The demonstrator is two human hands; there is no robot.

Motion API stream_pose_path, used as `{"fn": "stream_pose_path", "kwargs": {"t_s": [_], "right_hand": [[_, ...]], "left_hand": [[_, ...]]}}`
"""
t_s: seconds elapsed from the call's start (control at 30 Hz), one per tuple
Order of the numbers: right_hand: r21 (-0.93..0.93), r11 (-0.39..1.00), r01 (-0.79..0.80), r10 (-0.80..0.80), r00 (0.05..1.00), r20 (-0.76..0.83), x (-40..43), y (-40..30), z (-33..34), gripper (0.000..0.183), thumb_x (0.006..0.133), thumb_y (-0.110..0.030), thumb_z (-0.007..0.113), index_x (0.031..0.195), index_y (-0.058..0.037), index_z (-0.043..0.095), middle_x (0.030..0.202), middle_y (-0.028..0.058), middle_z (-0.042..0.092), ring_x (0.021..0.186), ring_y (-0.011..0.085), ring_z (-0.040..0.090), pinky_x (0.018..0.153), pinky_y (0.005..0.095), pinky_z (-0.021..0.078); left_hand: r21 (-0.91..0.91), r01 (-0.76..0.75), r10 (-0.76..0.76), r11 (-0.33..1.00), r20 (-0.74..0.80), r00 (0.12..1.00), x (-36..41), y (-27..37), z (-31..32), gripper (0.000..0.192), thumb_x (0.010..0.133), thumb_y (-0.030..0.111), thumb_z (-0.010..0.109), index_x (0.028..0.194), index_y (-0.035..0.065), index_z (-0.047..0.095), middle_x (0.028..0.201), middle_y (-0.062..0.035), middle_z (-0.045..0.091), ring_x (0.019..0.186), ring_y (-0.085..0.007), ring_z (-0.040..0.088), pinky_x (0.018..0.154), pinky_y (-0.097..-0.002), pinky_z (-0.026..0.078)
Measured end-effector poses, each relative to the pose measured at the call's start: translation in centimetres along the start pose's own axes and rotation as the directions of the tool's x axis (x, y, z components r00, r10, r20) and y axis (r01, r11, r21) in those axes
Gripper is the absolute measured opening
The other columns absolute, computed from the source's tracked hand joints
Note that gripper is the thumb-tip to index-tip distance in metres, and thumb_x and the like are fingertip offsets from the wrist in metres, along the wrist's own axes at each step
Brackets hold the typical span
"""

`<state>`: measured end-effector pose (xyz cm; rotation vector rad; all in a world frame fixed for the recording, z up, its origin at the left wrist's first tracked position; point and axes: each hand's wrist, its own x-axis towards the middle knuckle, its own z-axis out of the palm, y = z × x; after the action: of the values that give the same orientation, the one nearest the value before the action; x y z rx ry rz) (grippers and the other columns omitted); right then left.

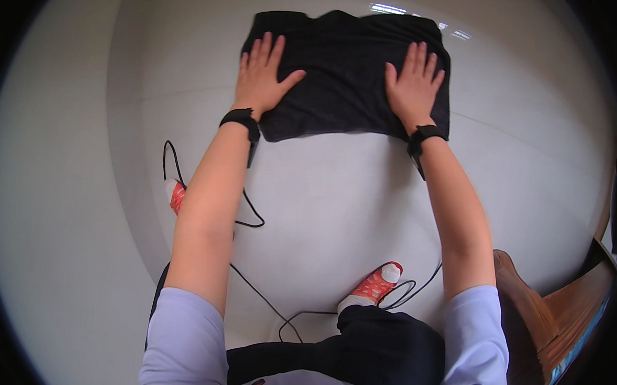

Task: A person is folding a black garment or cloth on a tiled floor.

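A dark cloth, roughly rectangular with slight wrinkles, is spread on the pale, glossy floor in front of me. My left hand rests palm down on its left part, fingers spread and pointing away from me. On the cloth's right part lies my right hand, also palm down with the fingers apart. Neither hand grips the fabric. Each wrist wears a black strap, the left strap and the right strap.
Thin black cable loops over the floor around my feet, which wear red-and-white shoes, the right shoe near the cable. Brown wooden furniture stands at the lower right. A grey band curves along the floor at left.
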<state>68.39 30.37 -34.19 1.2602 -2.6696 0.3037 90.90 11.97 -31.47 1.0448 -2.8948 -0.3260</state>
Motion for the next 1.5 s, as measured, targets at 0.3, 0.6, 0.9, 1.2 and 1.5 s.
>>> {"fn": "stream_pose_path", "kwargs": {"t_s": [0.3,0.6,0.9,1.2,1.5], "right_hand": [[0.268,0.927,0.26,-0.306,0.941,0.146,-2.7,-11.4,-0.9,0.07,0.088,-0.046,0.05,0.142,-0.0049,0.036,0.15,0.0126,0.031,0.138,0.0342,0.026,0.111,0.0558,0.0161],[0.492,0.781,0.383,-0.533,0.82,0.208,-9.9,-5.1,-7.7,0.061,0.088,-0.035,0.055,0.142,-0.0109,0.039,0.149,0.0068,0.035,0.137,0.0278,0.03,0.112,0.0497,0.0207],[0.454,0.825,0.335,-0.518,0.769,0.375,-19.7,2.0,-12.7,0.06,0.086,-0.032,0.058,0.14,-0.0132,0.042,0.147,0.0061,0.039,0.135,0.0266,0.036,0.111,0.049,0.022],[0.376,0.885,0.276,-0.435,0.778,0.453,-21.8,4.5,-13.2,0.062,0.086,-0.024,0.055,0.143,-0.0072,0.037,0.149,0.0111,0.035,0.138,0.0315,0.029,0.113,0.0489,0.0173],[0.301,0.891,0.34,-0.448,0.768,0.457,-19.8,4.2,-12.4,0.068,0.083,-0.027,0.057,0.143,-0.0038,0.034,0.15,0.0133,0.032,0.139,0.0331,0.027,0.114,0.0503,0.015]], "left_hand": [[0.077,0.345,-0.347,0.935,0.02,0.938,-12.3,-4.3,0.1,0.069,0.095,0.044,0.045,0.15,0.0121,0.017,0.154,-0.0218,0.016,0.14,-0.0402,0.019,0.113,-0.0503,0.018],[0.069,0.526,-0.527,0.848,-0.006,0.85,-21.4,10.6,0.3,0.07,0.095,0.033,0.043,0.147,-0.0042,0.014,0.148,-0.0368,0.009,0.137,-0.0529,0.013,0.11,-0.0587,0.015],[-0.089,0.394,-0.345,0.915,0.338,0.876,-31.7,25.8,0.7,0.073,0.087,0.035,0.052,0.134,-0.0179,0.03,0.142,-0.0466,0.006,0.134,-0.0605,0.004,0.108,-0.0644,0.006],[-0.263,0.069,0.033,0.962,0.366,0.93,-26.7,20.3,-0.9,0.071,0.074,0.04,0.062,0.129,-0.002,0.047,0.143,-0.0317,0.028,0.137,-0.046,0.019,0.112,-0.0555,0.013],[-0.336,-0.359,0.453,0.871,0.265,0.851,-18.8,11.1,-1.2,0.051,0.075,0.041,0.059,0.12,0.0179,0.058,0.137,-0.0071,0.047,0.137,-0.023,0.03,0.115,-0.0421,0.017]]}}
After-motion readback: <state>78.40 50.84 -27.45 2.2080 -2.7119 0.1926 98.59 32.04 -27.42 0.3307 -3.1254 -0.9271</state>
